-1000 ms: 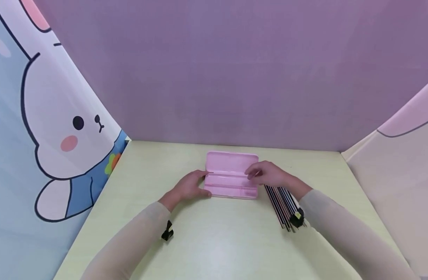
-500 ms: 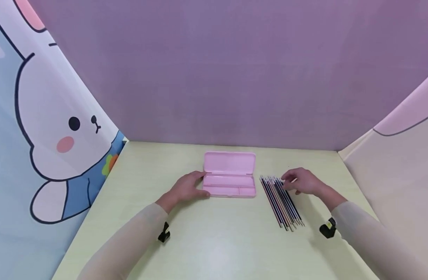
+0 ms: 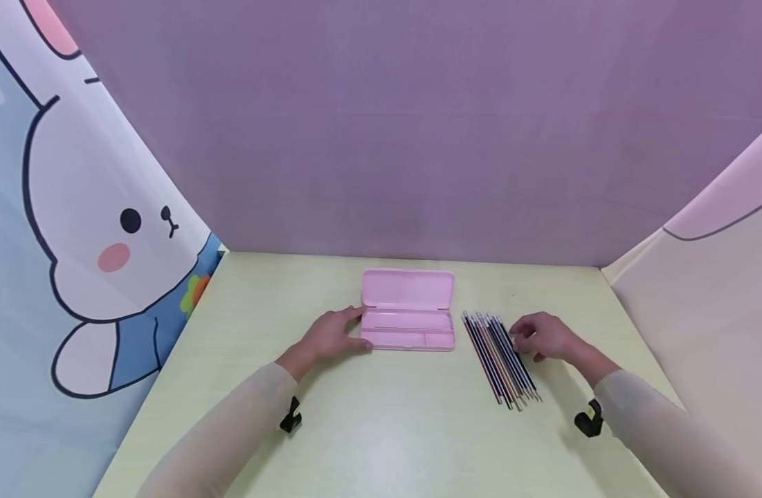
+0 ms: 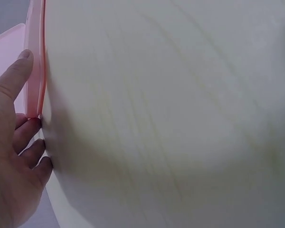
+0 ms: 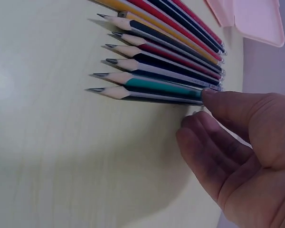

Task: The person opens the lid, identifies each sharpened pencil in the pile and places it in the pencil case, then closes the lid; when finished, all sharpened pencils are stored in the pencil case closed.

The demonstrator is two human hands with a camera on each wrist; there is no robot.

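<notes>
The pink pencil case (image 3: 408,320) lies with its lid raised on the table. My left hand (image 3: 327,335) holds its left end, thumb at the front corner and fingers towards the hinge. In the left wrist view the thumb (image 4: 20,71) presses against the case's wall (image 4: 36,80). Right of the case, several pencils (image 3: 500,360) lie side by side, their sharpened tips towards me. My right hand (image 3: 545,337) is at the far end of the outermost pencil (image 5: 147,97), pinching it between thumb and curled fingers; the fingertips' contact is partly hidden.
The pale wooden table (image 3: 387,422) ends at a purple backdrop (image 3: 412,138). A cartoon rabbit cloth (image 3: 100,242) hangs at the left and a light cloth (image 3: 711,311) at the right. Black wrist mounts (image 3: 589,418) hang under both sleeves.
My right hand has moved from over the case's right end, rightward across the pencils, and come down at the outermost one. The left hand stays on the case.
</notes>
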